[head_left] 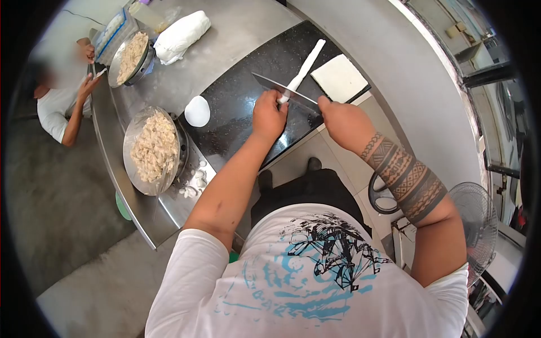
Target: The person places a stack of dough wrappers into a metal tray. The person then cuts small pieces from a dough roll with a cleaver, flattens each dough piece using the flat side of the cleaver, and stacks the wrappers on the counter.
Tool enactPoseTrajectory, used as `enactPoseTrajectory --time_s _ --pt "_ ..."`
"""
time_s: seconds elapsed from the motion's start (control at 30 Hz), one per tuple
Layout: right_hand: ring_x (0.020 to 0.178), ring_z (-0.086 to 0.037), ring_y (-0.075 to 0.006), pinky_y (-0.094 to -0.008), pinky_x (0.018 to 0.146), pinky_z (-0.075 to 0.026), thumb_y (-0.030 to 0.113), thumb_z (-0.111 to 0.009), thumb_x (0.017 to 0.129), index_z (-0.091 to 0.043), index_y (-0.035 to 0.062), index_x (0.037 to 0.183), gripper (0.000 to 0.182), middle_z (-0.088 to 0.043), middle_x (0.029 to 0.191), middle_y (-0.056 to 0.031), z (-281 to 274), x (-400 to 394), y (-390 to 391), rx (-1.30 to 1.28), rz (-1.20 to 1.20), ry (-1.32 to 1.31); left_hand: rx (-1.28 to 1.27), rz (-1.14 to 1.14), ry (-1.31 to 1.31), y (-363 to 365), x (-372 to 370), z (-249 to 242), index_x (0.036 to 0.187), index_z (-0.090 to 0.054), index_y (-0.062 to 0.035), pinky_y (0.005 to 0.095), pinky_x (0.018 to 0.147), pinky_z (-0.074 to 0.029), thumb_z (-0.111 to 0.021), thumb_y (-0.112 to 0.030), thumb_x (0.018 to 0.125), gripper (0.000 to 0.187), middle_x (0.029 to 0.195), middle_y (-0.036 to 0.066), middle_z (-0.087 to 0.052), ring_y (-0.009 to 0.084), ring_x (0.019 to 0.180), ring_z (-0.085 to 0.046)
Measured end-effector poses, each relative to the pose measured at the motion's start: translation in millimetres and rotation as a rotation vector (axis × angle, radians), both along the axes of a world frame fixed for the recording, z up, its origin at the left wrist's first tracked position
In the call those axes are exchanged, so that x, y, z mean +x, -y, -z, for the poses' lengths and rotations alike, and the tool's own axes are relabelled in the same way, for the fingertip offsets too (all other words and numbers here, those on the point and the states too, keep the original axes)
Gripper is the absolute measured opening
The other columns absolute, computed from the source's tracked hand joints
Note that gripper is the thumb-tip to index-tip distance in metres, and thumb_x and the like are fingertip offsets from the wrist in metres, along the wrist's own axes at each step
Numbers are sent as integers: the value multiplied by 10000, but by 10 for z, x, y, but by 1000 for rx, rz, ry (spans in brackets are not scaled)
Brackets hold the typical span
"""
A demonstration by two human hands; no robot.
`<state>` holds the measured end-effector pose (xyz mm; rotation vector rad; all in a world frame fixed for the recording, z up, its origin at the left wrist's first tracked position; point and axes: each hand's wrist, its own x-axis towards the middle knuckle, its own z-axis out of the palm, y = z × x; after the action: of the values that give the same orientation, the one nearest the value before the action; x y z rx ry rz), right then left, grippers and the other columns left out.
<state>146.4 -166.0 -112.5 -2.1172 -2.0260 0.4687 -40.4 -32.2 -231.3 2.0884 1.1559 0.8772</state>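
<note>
A long white dough roll (304,69) lies on the black stone slab (242,96) of the bench (236,34), pointing away from the person. The left hand (268,117) holds the near end of the roll, with its fingers closed around it. The right hand (345,123) grips the handle of a knife (284,91), fingers clamped on it, and the blade lies across the roll just above the left hand. It seems the blade touches the dough, but the view is too small to be sure.

On the slab, right of the roll, lies a flat square sheet of dough (339,77). On the left edge of the slab lies a small round white piece (197,111). Further left on the steel stands a metal bowl (153,152) with pale filling, and small white pieces (194,183) lie just beside it. At the far end of the bench are a second bowl (131,58) and a white bag (181,36), where another person (59,104) sits.
</note>
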Motion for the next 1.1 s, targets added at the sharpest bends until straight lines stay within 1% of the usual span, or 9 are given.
enactPoseTrajectory --time_s 0.23,0.33,0.43,0.5,0.6,0.67,0.87,0.97,1.1 --pt "821 -732 -445 -542 690 -584 132 -548 1037 -545 34 1066 102 -713 849 -245 189 -9 -27 15 -77 -48 -124 -149 -2 265 -245 -225 1118 -714 -45 418 793 -587 -801 -111 889 254 1005 140 -717 312 873 -724" --pt "715 -729 -348 -467 614 -578 244 -583 1090 -536 32 1083 218 -689 785 -169 10 76 35 264 15 -265 -183 -218 44 251 -652 -471 1145 -729 -43 375 769 -594 -776 -96 908 248 1021 121 -713 245 851 -727" --pt "589 -637 -192 -355 523 -524 353 -600 1115 -534 49 1113 311 -611 726 -61 -235 151 300 253 367 -979 -93 -219 -64 226 -1136 -723 1160 -736 -37 355 752 -591 -776 -69 898 267 1030 118 -696 214 807 -710" --pt "550 -552 -127 -304 494 -479 389 -582 1123 -532 66 1139 328 -553 720 -10 502 221 508 257 557 -1183 -148 -200 -194 276 -1394 -829 1169 -735 -35 353 736 -584 -774 -66 902 272 1023 119 -690 194 794 -705" --pt "499 -498 -115 -292 459 -447 412 -565 1125 -519 91 1163 327 -512 701 5 1535 419 1153 -2 920 -1446 12 243 -277 365 -1350 -676 1139 -713 -39 421 791 -577 -772 -69 934 216 1026 145 -711 303 886 -719" --pt "491 -489 -116 -294 450 -443 419 -567 1121 -513 90 1172 337 -503 695 7 1519 346 1468 -27 947 -1446 86 513 -321 513 -1373 -609 1085 -699 -33 477 849 -563 -750 -58 931 165 1036 171 -679 402 996 -675" --pt "476 -490 -106 -286 424 -431 355 -627 1103 -581 32 1112 326 -544 693 -6 1444 0 1786 -39 1016 -1303 200 643 -477 476 -1052 -311 1093 -749 -60 454 869 -546 -699 -89 957 148 1083 105 -686 342 1002 -665" --pt "480 -495 -107 -287 426 -433 344 -640 1099 -580 26 1114 325 -535 690 -2 1446 -227 1971 -35 1046 -1261 259 676 -543 441 -913 -288 1126 -772 -79 492 1038 -504 -754 -206 924 239 1214 127 -701 365 1181 -633" --pt "493 -502 -106 -284 429 -426 343 -651 1095 -582 29 1108 322 -534 700 0 1269 -508 2367 -41 1107 -1209 474 608 -598 490 -503 -507 1413 -673 -127 629 1260 -238 -708 -542 935 634 1595 255 -467 505 1508 -366"
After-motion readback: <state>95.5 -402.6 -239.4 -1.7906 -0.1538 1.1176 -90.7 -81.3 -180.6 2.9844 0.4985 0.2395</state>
